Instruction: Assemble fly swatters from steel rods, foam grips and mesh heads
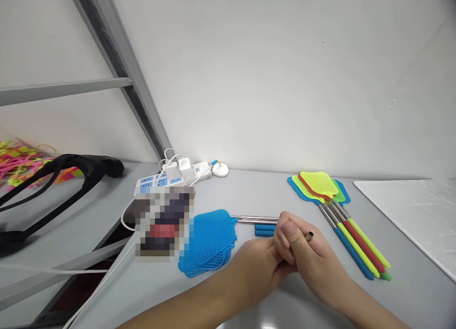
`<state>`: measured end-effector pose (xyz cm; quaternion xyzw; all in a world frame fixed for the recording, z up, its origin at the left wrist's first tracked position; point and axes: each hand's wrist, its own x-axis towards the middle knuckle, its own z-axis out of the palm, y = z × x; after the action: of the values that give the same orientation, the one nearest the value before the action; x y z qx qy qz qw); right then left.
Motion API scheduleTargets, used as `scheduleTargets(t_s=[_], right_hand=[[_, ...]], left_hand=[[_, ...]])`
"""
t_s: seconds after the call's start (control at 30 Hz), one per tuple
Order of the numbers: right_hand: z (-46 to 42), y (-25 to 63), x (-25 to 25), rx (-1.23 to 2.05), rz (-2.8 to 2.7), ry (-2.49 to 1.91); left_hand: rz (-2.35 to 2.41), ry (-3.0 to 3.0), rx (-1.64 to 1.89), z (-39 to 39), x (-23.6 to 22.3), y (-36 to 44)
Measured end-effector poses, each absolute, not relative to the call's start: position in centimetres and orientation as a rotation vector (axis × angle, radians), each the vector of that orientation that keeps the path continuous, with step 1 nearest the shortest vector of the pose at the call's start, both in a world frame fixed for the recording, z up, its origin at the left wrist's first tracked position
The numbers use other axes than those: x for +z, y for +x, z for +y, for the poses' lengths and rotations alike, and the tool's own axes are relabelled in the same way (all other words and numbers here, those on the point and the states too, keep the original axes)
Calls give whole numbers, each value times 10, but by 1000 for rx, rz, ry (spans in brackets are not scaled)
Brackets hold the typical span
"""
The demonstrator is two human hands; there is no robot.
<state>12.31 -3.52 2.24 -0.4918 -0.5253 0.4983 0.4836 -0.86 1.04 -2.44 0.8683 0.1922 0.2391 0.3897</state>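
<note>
My left hand [261, 260] and my right hand [307, 252] are clasped together above the table, fingers closed. A thin tube [309, 236] with a dark, hollow-looking end pokes out of the right fist; the rest of it is hidden inside the hands. Just left of them lie blue fly swatter heads [213, 236], stacked and overlapping. Behind the hands, thin metal rods [254, 220] run to the right from these heads. Blue handle grips [264, 230] lie beside the rods, partly covered by my fingers.
On the right lies a fanned pile of fly swatters [318, 184] with coloured grips. A white power strip [201, 171] with plugged chargers and a round white device [220, 169] stand by the wall. A blurred-out item [164, 229] sits left, near a metal frame [124, 58] and black straps [85, 172].
</note>
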Motion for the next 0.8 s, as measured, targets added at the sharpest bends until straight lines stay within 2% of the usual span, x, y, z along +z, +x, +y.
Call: scheduleTargets(t_s=[0.4, 0.53, 0.67, 0.8], right_hand=[[-35, 132, 26, 1282, -1253, -1180], [-34, 140, 25, 1294, -1246, -1040], [-27, 144, 12, 1161, -1286, -856], [-21, 138, -2, 1038, -1304, -1207]], left_hand=[[436, 2222, 641, 7, -21, -9], [412, 2254, 779, 3, -25, -11], [493, 2175, 1000, -1, -20, -19], [710, 1842, 1075, 6, -9, -29]])
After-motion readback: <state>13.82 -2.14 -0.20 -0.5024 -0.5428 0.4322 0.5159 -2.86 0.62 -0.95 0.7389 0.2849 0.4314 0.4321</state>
